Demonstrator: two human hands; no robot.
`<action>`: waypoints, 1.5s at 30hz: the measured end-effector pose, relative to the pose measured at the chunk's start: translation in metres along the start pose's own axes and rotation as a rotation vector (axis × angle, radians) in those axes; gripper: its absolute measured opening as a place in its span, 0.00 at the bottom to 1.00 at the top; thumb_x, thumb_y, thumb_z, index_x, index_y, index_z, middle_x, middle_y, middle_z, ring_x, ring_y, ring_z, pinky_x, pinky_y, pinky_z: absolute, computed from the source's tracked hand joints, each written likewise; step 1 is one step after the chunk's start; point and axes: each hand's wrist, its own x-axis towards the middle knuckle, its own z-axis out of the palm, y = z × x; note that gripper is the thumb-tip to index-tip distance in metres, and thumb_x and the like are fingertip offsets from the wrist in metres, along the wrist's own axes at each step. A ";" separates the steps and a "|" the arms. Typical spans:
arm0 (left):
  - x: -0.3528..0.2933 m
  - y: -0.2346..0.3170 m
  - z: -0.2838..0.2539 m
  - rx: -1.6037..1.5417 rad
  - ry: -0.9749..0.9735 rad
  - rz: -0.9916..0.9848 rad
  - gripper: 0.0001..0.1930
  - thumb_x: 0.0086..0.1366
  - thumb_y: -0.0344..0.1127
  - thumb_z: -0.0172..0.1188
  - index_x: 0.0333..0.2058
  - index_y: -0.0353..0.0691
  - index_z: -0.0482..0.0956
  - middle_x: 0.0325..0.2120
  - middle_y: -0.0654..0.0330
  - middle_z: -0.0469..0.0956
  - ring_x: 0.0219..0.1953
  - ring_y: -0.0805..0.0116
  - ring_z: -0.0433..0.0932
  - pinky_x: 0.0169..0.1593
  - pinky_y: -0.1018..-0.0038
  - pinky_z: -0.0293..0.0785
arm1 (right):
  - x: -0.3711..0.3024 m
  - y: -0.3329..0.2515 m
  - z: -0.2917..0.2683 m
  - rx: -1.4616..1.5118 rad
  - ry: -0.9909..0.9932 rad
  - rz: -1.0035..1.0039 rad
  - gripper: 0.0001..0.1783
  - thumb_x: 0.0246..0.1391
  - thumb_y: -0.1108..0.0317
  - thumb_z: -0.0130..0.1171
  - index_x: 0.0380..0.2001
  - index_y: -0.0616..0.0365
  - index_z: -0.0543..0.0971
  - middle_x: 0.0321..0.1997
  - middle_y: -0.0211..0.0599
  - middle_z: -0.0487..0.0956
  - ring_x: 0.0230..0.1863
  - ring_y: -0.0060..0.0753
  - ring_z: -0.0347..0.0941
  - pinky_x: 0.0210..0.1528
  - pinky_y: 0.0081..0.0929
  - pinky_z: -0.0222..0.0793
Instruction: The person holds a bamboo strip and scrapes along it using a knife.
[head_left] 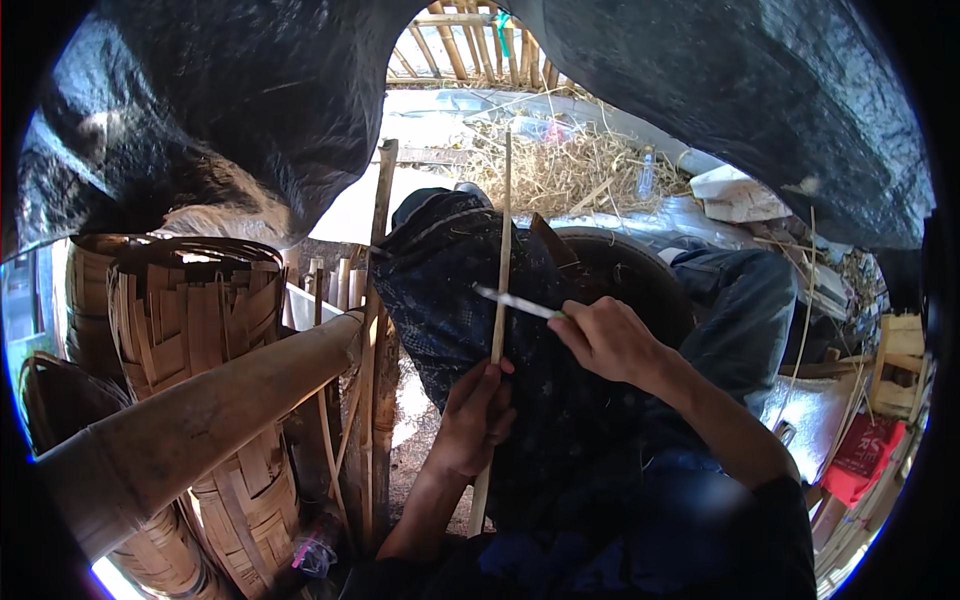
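Note:
My left hand [478, 418] is closed round a long, narrow bamboo strip [504, 240], which stands nearly upright in the view over my lap. The strip's lower end comes out below the fist. In my right hand [610, 340] is a knife [520, 303] with a light-coloured blade, its handle mostly hidden by the fingers. The blade points left and crosses the strip above my left hand; I cannot tell whether it cuts into it. Dark patterned cloth [450, 270] covers my leg behind the strip.
A thick bamboo pole [210, 430] slants across the left, with woven bamboo baskets [200, 320] behind it. Black plastic sheeting [740, 90] hangs overhead. Straw-like shavings [560, 165] and a clear bottle [645, 175] lie ahead. A red bag [865, 460] is at the right.

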 end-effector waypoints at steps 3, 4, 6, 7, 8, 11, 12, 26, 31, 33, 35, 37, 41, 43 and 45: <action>0.000 0.000 0.004 0.062 0.037 0.015 0.09 0.68 0.41 0.44 0.39 0.45 0.68 0.15 0.74 0.54 0.14 0.85 0.49 0.16 0.86 0.45 | 0.001 -0.007 -0.001 -0.025 -0.033 -0.024 0.21 0.57 0.56 0.50 0.18 0.61 0.70 0.10 0.46 0.71 0.15 0.50 0.72 0.16 0.40 0.66; -0.001 0.001 0.005 0.085 0.055 0.024 0.08 0.68 0.41 0.43 0.39 0.46 0.68 0.15 0.74 0.54 0.14 0.85 0.49 0.16 0.86 0.45 | 0.001 -0.009 0.000 -0.062 -0.055 -0.001 0.22 0.57 0.55 0.50 0.17 0.61 0.70 0.09 0.46 0.70 0.14 0.49 0.71 0.15 0.40 0.66; 0.000 0.000 0.008 0.100 0.074 0.014 0.08 0.69 0.41 0.43 0.39 0.46 0.67 0.15 0.74 0.53 0.14 0.85 0.49 0.16 0.86 0.44 | 0.000 -0.011 0.006 -0.083 -0.064 0.020 0.22 0.58 0.55 0.50 0.16 0.60 0.69 0.09 0.46 0.70 0.14 0.49 0.71 0.14 0.40 0.66; 0.000 0.000 0.009 0.109 0.090 0.008 0.08 0.69 0.41 0.43 0.39 0.47 0.67 0.15 0.74 0.53 0.13 0.85 0.49 0.16 0.86 0.44 | -0.001 -0.013 0.009 -0.111 -0.074 0.037 0.23 0.58 0.55 0.49 0.15 0.60 0.69 0.08 0.45 0.69 0.13 0.49 0.71 0.13 0.40 0.67; -0.001 -0.001 0.010 0.117 0.092 0.003 0.08 0.69 0.41 0.43 0.39 0.47 0.67 0.15 0.74 0.53 0.13 0.85 0.49 0.16 0.86 0.44 | 0.001 -0.012 0.011 -0.104 -0.071 0.043 0.23 0.58 0.55 0.49 0.15 0.60 0.69 0.08 0.45 0.69 0.13 0.49 0.71 0.13 0.40 0.67; -0.003 -0.003 0.010 0.128 0.046 0.003 0.08 0.69 0.41 0.40 0.39 0.46 0.66 0.15 0.73 0.54 0.13 0.84 0.49 0.16 0.84 0.43 | 0.014 0.000 0.016 -0.053 0.016 0.038 0.23 0.58 0.55 0.49 0.14 0.60 0.68 0.08 0.46 0.69 0.13 0.50 0.71 0.13 0.38 0.68; -0.003 -0.003 0.010 0.131 0.036 0.004 0.08 0.70 0.40 0.40 0.39 0.45 0.66 0.15 0.72 0.54 0.13 0.84 0.49 0.16 0.84 0.44 | 0.019 0.005 0.019 -0.061 0.026 0.019 0.22 0.58 0.56 0.50 0.16 0.60 0.68 0.08 0.46 0.68 0.14 0.51 0.70 0.13 0.39 0.67; 0.001 0.000 -0.009 0.069 0.024 0.050 0.08 0.69 0.41 0.41 0.38 0.47 0.67 0.16 0.73 0.54 0.12 0.84 0.49 0.15 0.85 0.44 | 0.046 0.001 0.021 -0.160 0.103 -0.049 0.25 0.59 0.53 0.47 0.14 0.60 0.69 0.08 0.45 0.70 0.14 0.50 0.71 0.16 0.41 0.68; -0.004 0.001 -0.007 -0.045 -0.079 -0.042 0.08 0.69 0.42 0.42 0.40 0.47 0.66 0.15 0.74 0.53 0.12 0.85 0.49 0.14 0.86 0.43 | 0.027 -0.010 0.014 -0.083 0.077 0.062 0.23 0.58 0.54 0.48 0.16 0.60 0.68 0.09 0.46 0.69 0.15 0.52 0.70 0.16 0.42 0.66; -0.003 -0.001 -0.012 -0.073 -0.084 -0.051 0.08 0.68 0.42 0.42 0.40 0.47 0.66 0.15 0.74 0.53 0.12 0.85 0.49 0.14 0.86 0.43 | 0.030 -0.011 0.021 -0.114 0.075 0.073 0.23 0.58 0.54 0.48 0.17 0.61 0.68 0.09 0.47 0.69 0.15 0.52 0.71 0.16 0.42 0.66; -0.003 -0.002 -0.013 -0.093 -0.098 -0.066 0.08 0.68 0.42 0.43 0.40 0.48 0.66 0.15 0.74 0.52 0.12 0.85 0.49 0.14 0.86 0.42 | 0.035 -0.008 0.025 -0.147 0.083 0.094 0.23 0.58 0.54 0.48 0.17 0.61 0.68 0.09 0.47 0.69 0.15 0.52 0.71 0.16 0.41 0.66; -0.006 -0.008 -0.010 -0.105 -0.117 -0.078 0.09 0.68 0.43 0.44 0.41 0.48 0.66 0.15 0.75 0.52 0.12 0.85 0.47 0.13 0.86 0.41 | 0.051 0.011 0.028 -0.154 0.226 0.221 0.22 0.59 0.55 0.48 0.18 0.61 0.69 0.10 0.47 0.70 0.16 0.51 0.71 0.16 0.42 0.67; -0.010 -0.014 -0.020 -0.133 -0.105 -0.076 0.09 0.67 0.44 0.45 0.41 0.49 0.67 0.15 0.75 0.51 0.11 0.86 0.46 0.13 0.85 0.40 | 0.070 0.030 0.014 -0.159 0.228 0.006 0.24 0.61 0.56 0.45 0.16 0.62 0.69 0.10 0.46 0.70 0.13 0.49 0.70 0.18 0.42 0.67; -0.006 -0.005 -0.028 -0.195 -0.186 -0.056 0.09 0.67 0.45 0.46 0.41 0.50 0.68 0.14 0.75 0.51 0.10 0.86 0.45 0.12 0.85 0.39 | 0.062 0.023 0.004 -0.097 0.263 -0.002 0.16 0.59 0.62 0.48 0.22 0.62 0.71 0.12 0.47 0.69 0.16 0.51 0.68 0.19 0.43 0.60; -0.001 -0.006 -0.035 -0.256 -0.199 -0.063 0.09 0.68 0.44 0.44 0.41 0.50 0.68 0.15 0.75 0.52 0.10 0.86 0.45 0.12 0.86 0.39 | 0.048 0.007 -0.005 0.091 0.191 0.029 0.21 0.60 0.58 0.47 0.18 0.62 0.68 0.10 0.47 0.68 0.14 0.51 0.69 0.17 0.43 0.61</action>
